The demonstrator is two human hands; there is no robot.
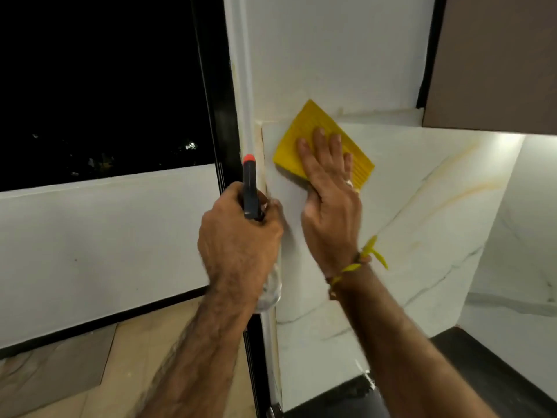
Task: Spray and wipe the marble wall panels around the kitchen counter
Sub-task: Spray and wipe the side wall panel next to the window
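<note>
A white marble wall panel (407, 206) with gold and grey veins runs from the corner to the right. My right hand (330, 191) lies flat with straight fingers on a yellow cloth (304, 137), pressing it against the panel's upper left part. My left hand (241, 236) grips a clear spray bottle (271, 285) around its neck. The bottle's dark spray head (250, 188) with an orange nozzle tip points up, close to the panel's left edge.
A dark window (105, 86) with a black frame fills the upper left, with a white ledge wall below it. A brown cabinet (497, 61) hangs at the upper right. A black counter (482, 372) lies at the lower right, and tiled floor shows at the lower left.
</note>
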